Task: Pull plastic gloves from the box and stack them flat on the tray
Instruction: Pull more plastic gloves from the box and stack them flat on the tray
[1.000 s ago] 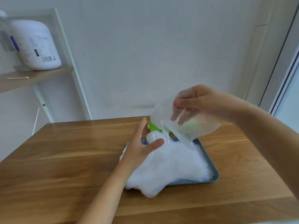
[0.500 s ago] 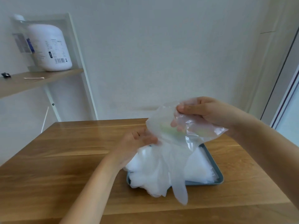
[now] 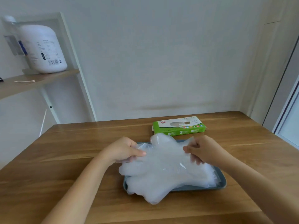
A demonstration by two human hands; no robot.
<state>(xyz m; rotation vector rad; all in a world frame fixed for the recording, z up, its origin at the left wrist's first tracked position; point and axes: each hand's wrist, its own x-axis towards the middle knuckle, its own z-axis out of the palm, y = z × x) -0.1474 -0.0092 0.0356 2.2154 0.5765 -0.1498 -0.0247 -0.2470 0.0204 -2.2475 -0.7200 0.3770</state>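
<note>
top glove [image 3: 163, 156]: thin clear plastic, held spread over the pile of gloves [image 3: 155, 185] on the tray [image 3: 222, 183]. the left hand [image 3: 123, 150] pinches its left edge between thumb and curled fingers. the right hand [image 3: 204, 150] pinches its right edge the same way, with some fingers showing through the film. whether the glove touches the pile below cannot be told.

pile: cloudy white, layered and crinkled. the glove fingers point to the near left and overhang the tray's near-left corner onto the table [image 3: 72, 159].

tray: grey-blue, shallow, rectangular with rounded corners, mostly covered.

box [image 3: 178, 126]: flat green and white cardboard with an oval opening on top. it lies on the table just beyond the tray.

table: warm brown wood with visible grain and plank seams, smooth with a light sheen. its far edge meets a plain white wall [image 3: 161, 54].

left of the table: a white-framed shelf [image 3: 37, 81] with a wooden board. it carries a large white plastic jug [image 3: 47, 49] with a printed label and barcode, and a cotton swab [image 3: 24, 81] lying flat.

far right: a pale door or window frame [image 3: 289, 110] with a dark strip.
</note>
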